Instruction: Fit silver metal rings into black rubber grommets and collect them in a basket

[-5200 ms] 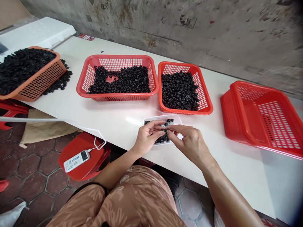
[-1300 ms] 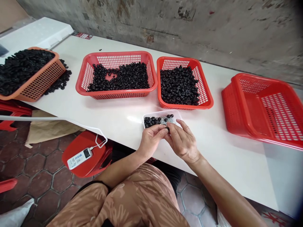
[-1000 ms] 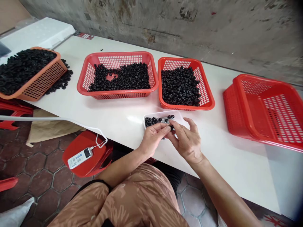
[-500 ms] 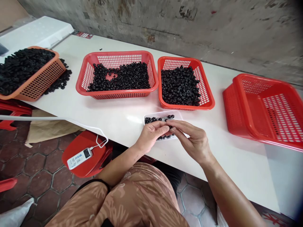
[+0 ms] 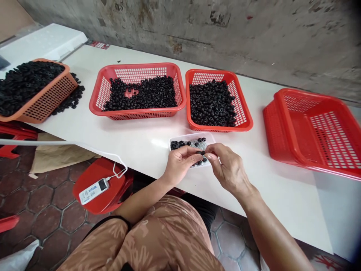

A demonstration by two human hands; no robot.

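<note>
Over a shallow clear plastic box [image 5: 212, 137], my left hand [image 5: 180, 162] pinches a small black round piece [image 5: 202, 153] between thumb and fingers. My right hand [image 5: 229, 169] meets it from the other side, thumb and forefinger closed in a pinch at the piece's edge. Whatever sits between the right fingertips is too small to make out. Inside the box lie several loose black ring-like pieces [image 5: 176, 144] among tiny shiny bits [image 5: 192, 143]. My hands hide the near part of the box.
Behind the box stand two red baskets, a wide one [image 5: 138, 112] and a smaller one [image 5: 248, 124], both holding black pieces. Stacked red baskets [image 5: 270, 128] are at right. An orange basket [image 5: 47, 101] heaped with black parts is at left. A white cable [image 5: 84, 146] crosses the left side.
My right hand has curled its fingers and drawn slightly back, so more of the box's contents shows. My left hand keeps its pinch. The whole view has shifted a little.
</note>
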